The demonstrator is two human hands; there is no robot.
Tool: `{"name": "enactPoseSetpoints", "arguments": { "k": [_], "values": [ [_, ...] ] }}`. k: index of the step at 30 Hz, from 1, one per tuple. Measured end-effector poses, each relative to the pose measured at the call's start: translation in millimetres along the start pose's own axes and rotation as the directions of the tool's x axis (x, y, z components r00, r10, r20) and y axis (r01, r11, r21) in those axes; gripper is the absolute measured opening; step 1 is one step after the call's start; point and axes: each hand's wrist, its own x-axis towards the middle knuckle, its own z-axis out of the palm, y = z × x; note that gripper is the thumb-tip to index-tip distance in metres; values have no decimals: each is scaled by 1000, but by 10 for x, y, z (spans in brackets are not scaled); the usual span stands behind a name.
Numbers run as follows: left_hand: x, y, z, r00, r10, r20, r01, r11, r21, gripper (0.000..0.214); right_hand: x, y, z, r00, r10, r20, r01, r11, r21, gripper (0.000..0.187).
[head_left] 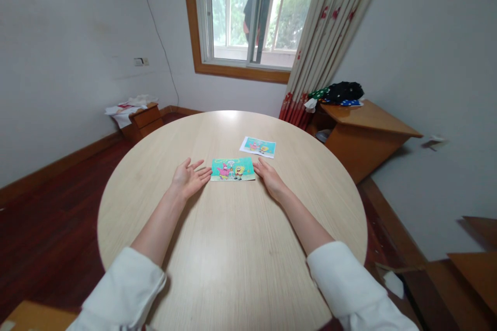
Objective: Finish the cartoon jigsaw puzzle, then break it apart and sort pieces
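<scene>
A teal picture with cartoon figures, pink and yellow among them, lies flat on the round wooden table point(229, 248); it looks like a jigsaw puzzle point(233, 170). At its left edge rests my left hand point(190, 178), palm turned up and fingers spread, the fingertips at the border. My right hand point(268, 178) is at the opposite edge with its fingers stretched out, the tips by the upper right corner. Neither hand grips anything. Just behind, slightly to the right, a white-bordered sheet point(258, 147) with a similar cartoon print lies on the table.
Beyond the table are a window point(252, 15) and a long curtain point(326, 25). A tilted wooden cabinet point(368, 129) with dark cloth point(344, 92) on top stands at the right. Back left, a small wooden stand point(146, 121) carries white cloth or paper. A person point(250, 15) shows outside the window.
</scene>
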Motion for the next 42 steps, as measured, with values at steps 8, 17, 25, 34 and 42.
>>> {"name": "enactPoseSetpoints", "arguments": {
  "k": [8,17,25,34,42],
  "values": [
    [12,3,-20,1000,-17,4,17,1000,-24,53,-89,-130,45,992,119,33,-124,951,282,55],
    [41,0,-50,999,-35,15,36,999,-24,52,-88,-121,86,977,211,-6,-180,848,498,49],
    [24,0,-36,999,-29,13,29,999,-18,51,-30,-58,69,980,197,26,-177,805,567,9],
    [60,-6,-69,999,-38,14,38,999,-29,49,35,-89,159,984,175,6,-151,833,533,4],
    [29,-5,-43,1000,-26,4,26,999,-31,50,129,-119,230,974,224,-23,-198,902,383,13]
  ]
}}
